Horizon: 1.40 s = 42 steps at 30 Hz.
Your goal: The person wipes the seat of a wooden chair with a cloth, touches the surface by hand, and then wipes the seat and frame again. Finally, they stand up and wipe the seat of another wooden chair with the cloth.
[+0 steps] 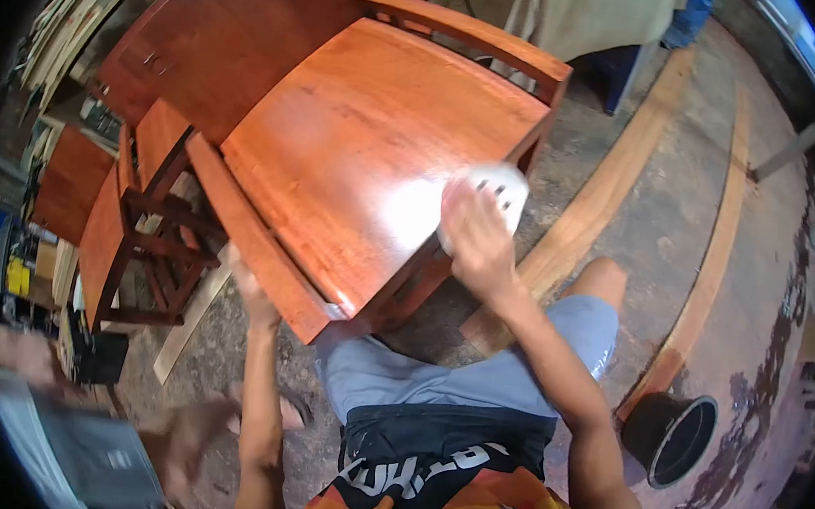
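Observation:
A varnished reddish-brown wooden armchair [341, 125] stands before me, tilted in my view, its seat shiny with reflected light. My right hand [478, 236] is closed on a rounded white pad [507, 188] with several dark slots. That pad is over the seat's front right edge; motion blurs the fingers, and its underside is hidden. On the other side, my left hand [250, 290] grips the outer side of the near-left armrest [260, 243], its fingers partly hidden by the wood.
Long wooden planks [615, 175] lie on the floor to the right, near a black bucket [669, 440]. More wooden chairs [108, 231] stand at left. Another person's leg and grey shorts [76, 449] are at lower left. Stacked timber strips [82, 14] line the upper left.

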Each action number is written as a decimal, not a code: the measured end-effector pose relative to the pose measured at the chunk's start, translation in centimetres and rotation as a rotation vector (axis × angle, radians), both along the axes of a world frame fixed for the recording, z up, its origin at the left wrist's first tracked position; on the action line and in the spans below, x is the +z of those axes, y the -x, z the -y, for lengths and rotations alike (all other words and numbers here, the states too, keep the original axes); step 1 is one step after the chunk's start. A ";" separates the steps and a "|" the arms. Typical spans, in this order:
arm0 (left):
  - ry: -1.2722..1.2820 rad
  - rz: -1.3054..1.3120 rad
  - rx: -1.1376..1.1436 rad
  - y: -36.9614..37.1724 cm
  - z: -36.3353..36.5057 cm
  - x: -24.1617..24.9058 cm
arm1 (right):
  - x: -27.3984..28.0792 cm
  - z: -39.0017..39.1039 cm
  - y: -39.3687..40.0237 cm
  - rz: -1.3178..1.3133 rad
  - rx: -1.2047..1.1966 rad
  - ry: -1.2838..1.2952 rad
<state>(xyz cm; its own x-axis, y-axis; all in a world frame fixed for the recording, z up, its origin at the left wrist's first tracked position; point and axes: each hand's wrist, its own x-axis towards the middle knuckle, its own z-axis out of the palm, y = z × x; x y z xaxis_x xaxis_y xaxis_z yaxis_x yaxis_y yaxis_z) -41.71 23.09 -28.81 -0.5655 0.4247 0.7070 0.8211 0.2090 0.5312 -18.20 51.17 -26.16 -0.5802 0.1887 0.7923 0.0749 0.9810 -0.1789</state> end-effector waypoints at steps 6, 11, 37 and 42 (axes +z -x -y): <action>-0.279 0.002 0.150 -1.8 0.5 7.3 | 0.1 2.9 -0.8 0.012 0.130 -0.114; -0.271 -0.106 -0.170 -3.9 -0.9 15.7 | -0.3 -6.0 0.8 -0.142 -0.097 0.044; 0.976 -0.522 -0.689 -12.4 -20.6 19.5 | 0.7 -12.0 -0.8 -0.099 -0.257 0.152; 1.000 -0.546 -0.704 -12.5 -20.3 19.6 | 0.6 -11.3 -0.4 -0.095 -0.120 0.070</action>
<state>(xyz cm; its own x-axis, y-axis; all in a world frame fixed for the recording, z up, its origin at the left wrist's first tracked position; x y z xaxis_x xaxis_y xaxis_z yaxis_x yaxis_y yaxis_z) -29.22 43.37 -9.17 0.2391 0.9709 -0.0131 0.9705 -0.2394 -0.0293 -17.84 62.42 -25.58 -0.4731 0.3092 0.8250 0.1702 0.9508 -0.2588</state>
